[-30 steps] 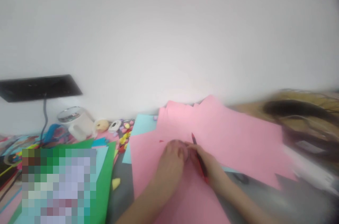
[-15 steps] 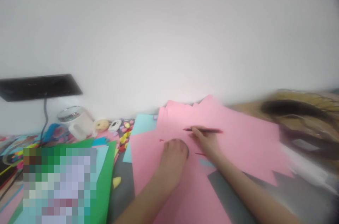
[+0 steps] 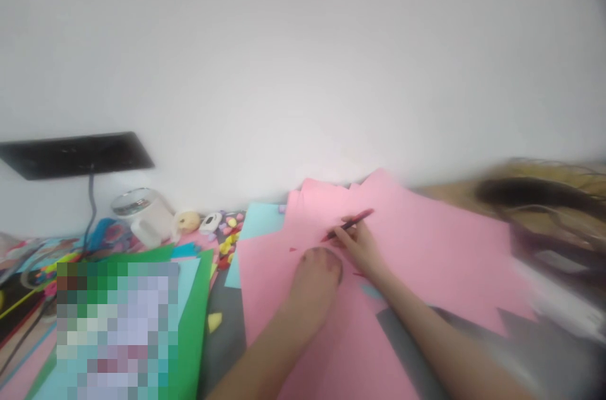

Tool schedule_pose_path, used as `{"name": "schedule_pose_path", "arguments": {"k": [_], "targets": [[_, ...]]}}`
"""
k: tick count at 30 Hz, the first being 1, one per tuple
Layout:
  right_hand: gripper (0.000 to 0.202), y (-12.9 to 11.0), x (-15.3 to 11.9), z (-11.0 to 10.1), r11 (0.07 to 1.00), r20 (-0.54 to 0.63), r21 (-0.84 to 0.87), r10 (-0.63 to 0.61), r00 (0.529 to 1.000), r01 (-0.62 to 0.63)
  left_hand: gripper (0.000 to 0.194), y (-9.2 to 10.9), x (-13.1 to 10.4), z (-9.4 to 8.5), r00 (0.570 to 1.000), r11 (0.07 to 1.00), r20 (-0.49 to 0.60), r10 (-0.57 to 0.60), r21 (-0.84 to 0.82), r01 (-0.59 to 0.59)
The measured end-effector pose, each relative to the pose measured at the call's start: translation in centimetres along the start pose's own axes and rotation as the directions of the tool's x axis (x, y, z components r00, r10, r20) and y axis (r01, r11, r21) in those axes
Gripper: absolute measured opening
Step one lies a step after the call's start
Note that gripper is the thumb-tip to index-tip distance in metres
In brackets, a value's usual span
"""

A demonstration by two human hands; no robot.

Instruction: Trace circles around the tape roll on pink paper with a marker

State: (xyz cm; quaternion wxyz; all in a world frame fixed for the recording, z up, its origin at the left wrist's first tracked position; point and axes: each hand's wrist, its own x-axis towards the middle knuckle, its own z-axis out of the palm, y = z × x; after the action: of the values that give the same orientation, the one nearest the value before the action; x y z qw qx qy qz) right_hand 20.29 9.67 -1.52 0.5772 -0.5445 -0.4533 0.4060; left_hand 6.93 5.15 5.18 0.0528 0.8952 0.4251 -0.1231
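Pink paper sheets [image 3: 426, 248] lie spread over the grey table, some overlapping. My left hand [image 3: 315, 280] presses down on a round dark-edged object [image 3: 339, 274] on the front pink sheet; its fingers are curled over it and hide most of it. Just to the right, my right hand [image 3: 357, 242] pinches a dark red pen [image 3: 362, 217], its tip pointing down-left close to the round object. A small red mark [image 3: 292, 250] shows on the paper left of my left hand.
Green sheets [image 3: 192, 324] and a blurred-out picture lie at left. Behind them are a white mug [image 3: 151, 223], a small doll head [image 3: 187, 222], a white device [image 3: 211, 222] and colourful small pieces [image 3: 230, 242]. A black panel [image 3: 76, 155] is upper left; a basket [image 3: 558, 198] is right.
The pen in my right hand has turned from nearly level to slanted, its tip lower and nearer the round object. My left hand stays on that object. The view has shifted slightly.
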Motion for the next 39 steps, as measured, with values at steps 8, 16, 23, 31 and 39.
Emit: {"name": "schedule_pose_path", "arguments": {"k": [8, 16, 23, 31, 39], "targets": [[0.048, 1.0, 0.3, 0.1, 0.999, 0.042, 0.043, -0.032, 0.999, 0.03, 0.047, -0.1, -0.2, 0.2, 1.0, 1.0, 0.019, 0.012, -0.017, -0.012], [0.038, 1.7, 0.5, 0.1, 0.999, 0.09, 0.018, -0.038, 0.995, 0.036, 0.038, -0.1, 0.1, 0.3, 1.0, 1.0, 0.003, 0.008, -0.023, -0.008], [0.036, 1.7, 0.4, 0.2, 0.999, 0.069, -0.009, -0.047, 0.997, 0.048, 0.039, -0.3, 0.0, 0.0, 1.0, 0.996, 0.017, -0.002, -0.086, 0.003], [0.035, 0.2, -2.1, -1.9, 0.996, -0.035, -0.086, -0.018, 0.999, 0.014, 0.032, -0.2, 0.3, -0.3, 0.999, 0.993, 0.012, -0.04, -0.108, 0.041], [0.032, -1.0, -5.8, -3.7, 0.987, -0.107, -0.141, 0.06, 0.992, -0.075, 0.026, -0.2, 0.1, -0.8, 0.999, 0.992, -0.02, -0.043, -0.117, 0.04]]}}
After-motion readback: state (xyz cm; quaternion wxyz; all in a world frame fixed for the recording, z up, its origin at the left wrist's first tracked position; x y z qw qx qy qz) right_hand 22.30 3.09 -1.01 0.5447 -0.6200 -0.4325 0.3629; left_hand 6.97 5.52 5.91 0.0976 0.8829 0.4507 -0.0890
